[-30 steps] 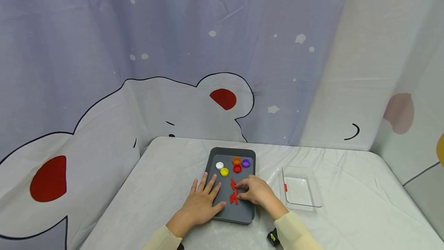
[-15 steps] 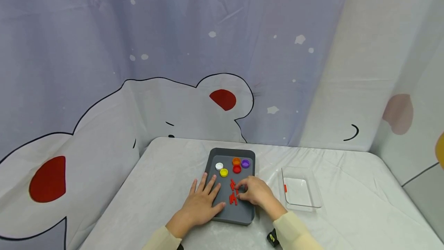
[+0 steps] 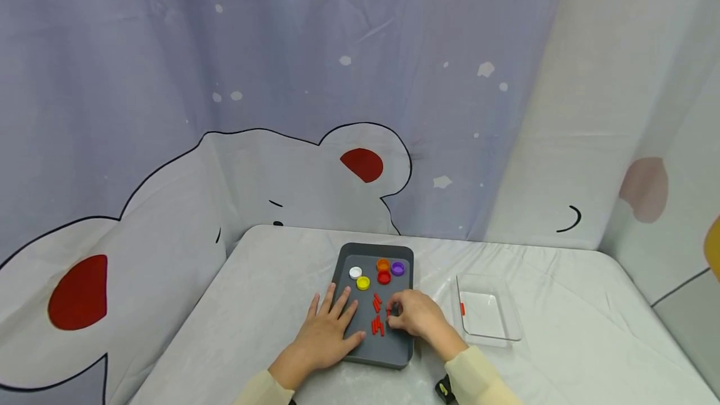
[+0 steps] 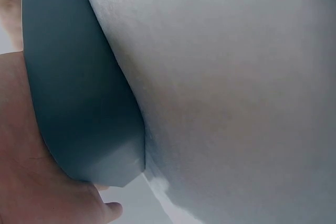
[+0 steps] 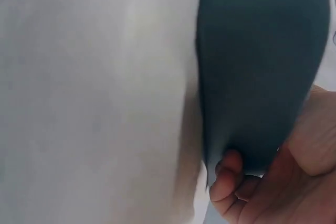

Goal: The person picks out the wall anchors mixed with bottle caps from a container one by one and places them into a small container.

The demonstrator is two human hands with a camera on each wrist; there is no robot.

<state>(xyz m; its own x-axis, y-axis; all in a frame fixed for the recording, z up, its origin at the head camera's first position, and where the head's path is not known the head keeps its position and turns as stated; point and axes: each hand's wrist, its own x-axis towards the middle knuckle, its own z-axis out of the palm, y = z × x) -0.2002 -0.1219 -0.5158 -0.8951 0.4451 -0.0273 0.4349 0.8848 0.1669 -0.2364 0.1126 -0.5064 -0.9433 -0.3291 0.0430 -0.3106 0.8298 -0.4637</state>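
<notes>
A dark grey tray (image 3: 382, 352) lies on the table, bearing small red sticks (image 3: 377, 326) in a loose cluster. My left hand (image 3: 323, 336) rests spread over the tray's left edge, fingers straight; its palm edge (image 4: 42, 182) shows beside the tray wall in the left wrist view. Over the tray's right side my right hand (image 3: 419, 317) pinches one red stick (image 3: 388, 313) between thumb and forefinger, largely covered by the fingers. In the right wrist view the right hand's fingers (image 5: 226, 179) are curled and hide the stick.
Toward the tray's far end sit round caps: white (image 3: 355, 273), yellow (image 3: 362, 283), orange (image 3: 383, 265), red (image 3: 384, 277) and purple (image 3: 397, 269). A clear plastic box (image 3: 488, 311) with a red mark on its left side stands right of the tray on the white-covered table (image 3: 270, 286).
My right hand has shifted slightly right, drawing one red stick away from the others. The left hand has stayed in place on the tray.
</notes>
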